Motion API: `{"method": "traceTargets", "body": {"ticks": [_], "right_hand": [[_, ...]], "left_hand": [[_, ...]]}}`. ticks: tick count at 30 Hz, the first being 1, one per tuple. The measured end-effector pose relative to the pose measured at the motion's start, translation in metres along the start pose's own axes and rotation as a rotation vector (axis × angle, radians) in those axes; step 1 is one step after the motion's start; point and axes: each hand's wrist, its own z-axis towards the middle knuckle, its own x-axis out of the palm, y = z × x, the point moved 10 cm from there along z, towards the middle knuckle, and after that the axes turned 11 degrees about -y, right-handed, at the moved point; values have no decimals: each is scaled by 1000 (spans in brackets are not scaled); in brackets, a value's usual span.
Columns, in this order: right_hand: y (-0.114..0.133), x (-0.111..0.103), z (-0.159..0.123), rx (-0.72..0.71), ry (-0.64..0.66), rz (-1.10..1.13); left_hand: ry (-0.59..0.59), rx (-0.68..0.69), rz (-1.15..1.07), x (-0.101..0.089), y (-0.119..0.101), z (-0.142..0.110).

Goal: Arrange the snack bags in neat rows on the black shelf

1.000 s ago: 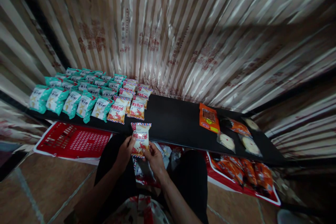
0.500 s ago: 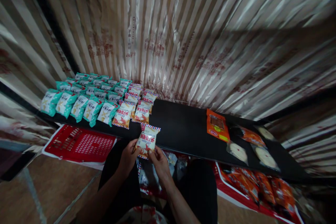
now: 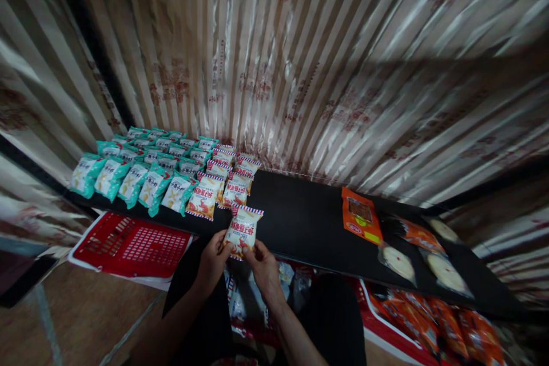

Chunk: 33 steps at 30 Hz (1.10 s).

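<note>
Between my two hands is a small cream snack bag (image 3: 242, 230) with red lettering and a striped top edge. My left hand (image 3: 213, 260) pinches its lower left side, while my right hand (image 3: 262, 269) grips its lower right corner. The bag is held in front of the near edge of the black shelf (image 3: 295, 206). Just beyond it, several matching cream bags (image 3: 235, 187) stand in short rows on the shelf. To their left, teal and white snack bags (image 3: 177, 193) are lined up in several rows.
An orange packet (image 3: 360, 214) and round pale items in clear wrap (image 3: 398, 263) lie on the shelf's right. Below are a red basket (image 3: 132, 249) at left and a red basket of orange packets (image 3: 429, 320) at right. A striped curtain (image 3: 274, 68) hangs behind.
The view has tilted slightly, so the shelf and its goods appear a little lower. Both hands keep hold of the cream snack bag, which has barely moved.
</note>
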Motion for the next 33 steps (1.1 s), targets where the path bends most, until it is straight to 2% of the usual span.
{"method": "traceTargets", "body": {"ticks": [7,14,22,25,33], "right_hand": [[14,9,15,-74,-34,-26],[14,14,34,-118,-99,-124],[17,18,51,-175,-157,-163],[16,21,57,-191,-171,-170],[15,31,68,-191,-162,-219]], "left_hand": [[-35,92,52,0,-14,15],[-161,250,310,-8,-28,30],[-267,481,458,-8,-45,28],[-268,554,490,-4,-46,22],[-174,651,586,9,-47,10]]}}
